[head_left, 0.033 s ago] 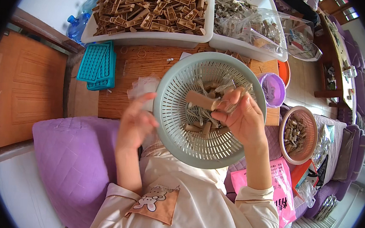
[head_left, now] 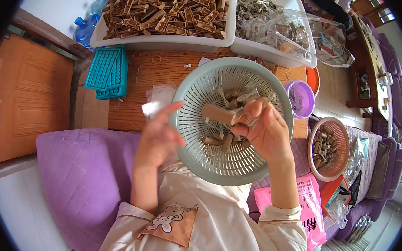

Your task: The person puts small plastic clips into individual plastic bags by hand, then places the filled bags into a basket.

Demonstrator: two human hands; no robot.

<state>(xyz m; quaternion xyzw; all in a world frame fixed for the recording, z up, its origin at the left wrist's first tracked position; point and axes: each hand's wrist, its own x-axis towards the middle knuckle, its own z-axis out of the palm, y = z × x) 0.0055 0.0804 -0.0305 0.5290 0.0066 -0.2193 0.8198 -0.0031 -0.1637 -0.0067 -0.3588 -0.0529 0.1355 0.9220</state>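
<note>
A round grey-green plastic colander (head_left: 185, 138) stands in front of me, holding tan plastic pieces and thin silvery, clear-looking parts. My right hand (head_left: 270, 130) is over its right side, fingers pinched on a tan tube-like piece (head_left: 216, 113) that points left. Some thin clear or metallic bits also show at those fingertips, too small to make out. Beside the colander's left rim is my left hand (head_left: 160, 139), fingers apart and blurred by motion, with nothing plainly in it. A clear plastic bag (head_left: 162, 95) lies on the table just beyond it.
Behind the colander stand a white bin (head_left: 206, 44) of brown plastic parts and another white bin (head_left: 262, 50) of small metallic parts. Teal trays (head_left: 107, 72) are stacked at left. At right are a purple basket (head_left: 307, 102), a pink basket (head_left: 343, 154) and a pink bag (head_left: 307, 207).
My left hand has shifted slightly right, toward the colander's rim. The tan piece in my right hand has moved slightly left; the right hand has hardly moved.
</note>
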